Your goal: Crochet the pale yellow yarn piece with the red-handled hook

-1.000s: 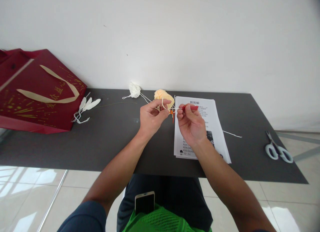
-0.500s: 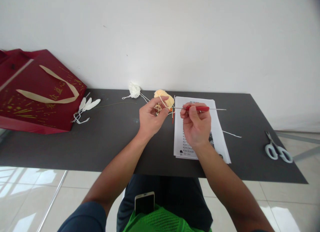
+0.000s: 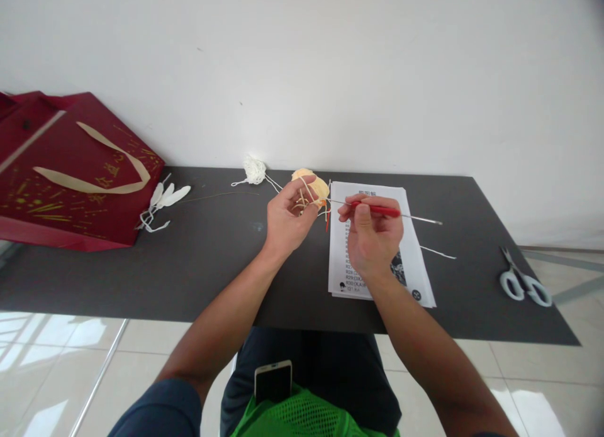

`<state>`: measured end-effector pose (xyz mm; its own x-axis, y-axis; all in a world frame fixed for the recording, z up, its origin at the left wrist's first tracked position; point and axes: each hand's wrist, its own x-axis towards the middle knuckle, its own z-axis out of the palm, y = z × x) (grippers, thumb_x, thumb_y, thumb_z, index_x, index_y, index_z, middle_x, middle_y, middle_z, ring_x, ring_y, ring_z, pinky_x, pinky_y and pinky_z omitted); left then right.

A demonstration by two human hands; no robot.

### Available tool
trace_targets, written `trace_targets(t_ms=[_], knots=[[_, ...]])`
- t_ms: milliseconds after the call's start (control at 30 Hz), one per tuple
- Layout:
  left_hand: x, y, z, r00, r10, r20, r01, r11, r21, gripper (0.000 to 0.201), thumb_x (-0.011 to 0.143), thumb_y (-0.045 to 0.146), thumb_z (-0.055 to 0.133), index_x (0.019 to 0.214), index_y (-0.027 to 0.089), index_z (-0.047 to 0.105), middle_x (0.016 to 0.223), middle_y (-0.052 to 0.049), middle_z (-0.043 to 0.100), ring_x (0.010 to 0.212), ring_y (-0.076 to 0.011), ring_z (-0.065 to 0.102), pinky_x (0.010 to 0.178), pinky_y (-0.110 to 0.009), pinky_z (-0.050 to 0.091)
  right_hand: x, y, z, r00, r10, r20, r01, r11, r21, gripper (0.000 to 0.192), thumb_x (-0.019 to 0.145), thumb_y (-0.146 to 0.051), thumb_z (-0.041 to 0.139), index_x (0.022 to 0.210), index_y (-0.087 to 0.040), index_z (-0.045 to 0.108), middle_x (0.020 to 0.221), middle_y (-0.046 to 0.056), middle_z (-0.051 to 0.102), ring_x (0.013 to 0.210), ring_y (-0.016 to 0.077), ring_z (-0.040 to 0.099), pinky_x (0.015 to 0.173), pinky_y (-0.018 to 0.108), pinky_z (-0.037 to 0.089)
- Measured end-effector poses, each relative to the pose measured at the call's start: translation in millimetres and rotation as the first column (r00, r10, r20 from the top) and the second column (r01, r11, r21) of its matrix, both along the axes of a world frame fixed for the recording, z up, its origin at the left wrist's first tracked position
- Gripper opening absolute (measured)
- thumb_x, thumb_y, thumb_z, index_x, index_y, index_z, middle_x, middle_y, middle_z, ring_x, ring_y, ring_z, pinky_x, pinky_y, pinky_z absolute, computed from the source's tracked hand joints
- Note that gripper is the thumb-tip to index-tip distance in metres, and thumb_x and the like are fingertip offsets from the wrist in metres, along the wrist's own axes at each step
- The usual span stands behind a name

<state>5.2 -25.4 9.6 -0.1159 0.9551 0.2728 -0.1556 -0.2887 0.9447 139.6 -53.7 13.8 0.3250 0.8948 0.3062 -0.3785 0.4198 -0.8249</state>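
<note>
While I'm watching the head view, the left hand [image 3: 287, 220] is pinching a small peach crochet piece [image 3: 311, 187] with yarn strands [image 3: 304, 195] looped over its fingers, held above the dark table [image 3: 212, 254]. The right hand [image 3: 372, 236] is gripping the red-handled crochet hook [image 3: 384, 211], tip meeting the piece. Judging progress: the piece is looking small, so most stitching seems left. The pattern sheet [image 3: 410, 261] is lying under the right hand, scissors [image 3: 523, 286] sitting well apart.
</note>
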Motion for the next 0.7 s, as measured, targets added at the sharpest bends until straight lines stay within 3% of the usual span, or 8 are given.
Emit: trace_targets(t_ms=[133, 700], knots=[[0.6, 0.4, 0.4, 1.000, -0.013, 0.022, 0.013, 1.000, 0.014, 0.044, 0.072, 0.013, 0.074, 0.115, 0.022, 0.071, 0.085, 0.001, 0.067, 0.078, -0.0115, 0.064, 0.071, -0.024, 0.052, 2.6, 5.3, 1.3, 0.994, 0.091, -0.060, -0.093, 0.995, -0.023, 0.014, 0.087, -0.036, 0.077, 0.090, -0.028, 0.066, 0.089, -0.001, 0.074, 0.070, 0.0109, 0.068, 0.064, 0.027, 0.055], [2.7, -0.2, 1.6, 0.996, -0.037, 0.078, 0.036, 0.999, 0.020, 0.055, 0.073, 0.015, 0.079, 0.126, 0.022, 0.065, 0.082, 0.001, 0.068, 0.076, -0.0108, 0.064, 0.068, -0.023, 0.052, 3.8, 4.4, -1.0, 0.994, 0.084, -0.064, -0.087, 0.996, -0.031, 0.015, 0.086, -0.036, 0.078, 0.089, -0.028, 0.065, 0.090, -0.002, 0.073, 0.071, 0.0108, 0.067, 0.065, 0.027, 0.056]])
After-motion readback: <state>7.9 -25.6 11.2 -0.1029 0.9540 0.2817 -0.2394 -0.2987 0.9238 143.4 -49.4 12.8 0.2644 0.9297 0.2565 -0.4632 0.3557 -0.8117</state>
